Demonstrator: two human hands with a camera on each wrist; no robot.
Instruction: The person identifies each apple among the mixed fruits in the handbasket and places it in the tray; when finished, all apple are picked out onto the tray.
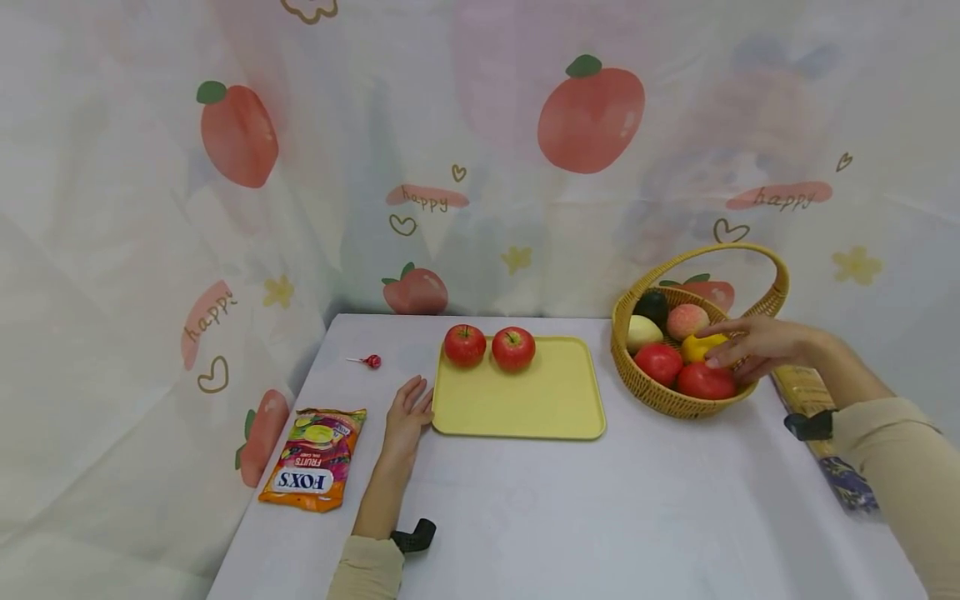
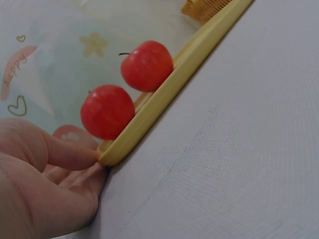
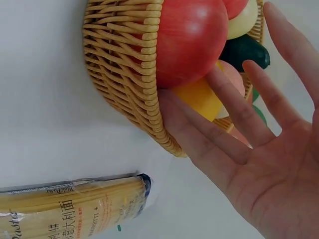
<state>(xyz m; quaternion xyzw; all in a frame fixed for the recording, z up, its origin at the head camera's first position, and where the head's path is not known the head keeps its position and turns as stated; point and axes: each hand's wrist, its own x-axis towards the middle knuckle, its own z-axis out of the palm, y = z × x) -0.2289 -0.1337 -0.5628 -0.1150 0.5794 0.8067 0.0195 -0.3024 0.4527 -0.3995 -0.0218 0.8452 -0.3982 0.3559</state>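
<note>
Two red apples (image 1: 465,346) (image 2: 107,112) sit at the back left of a yellow tray (image 1: 517,408). My left hand (image 1: 406,425) (image 2: 55,179) is at the tray's left edge, thumb and fingers touching its rim. Over the wicker basket (image 1: 652,392) (image 3: 122,59) my right hand (image 1: 765,340) (image 3: 269,154) reaches in with spread fingers. They are beside a yellow item (image 1: 699,347) (image 3: 199,98) and a red tomato-like item (image 1: 707,382) (image 3: 192,40); whether they touch these I cannot tell. The basket also holds a pink fruit (image 1: 687,321), a dark green item (image 1: 651,307) and a pale item (image 1: 642,332).
An orange candy bag (image 1: 313,458) lies at the left, with a red lollipop (image 1: 372,361) behind it. A pasta package (image 1: 806,392) (image 3: 75,209) lies right of the basket, partly under my right forearm. The basket's handle (image 1: 780,279) arches upward. A patterned curtain stands behind the table.
</note>
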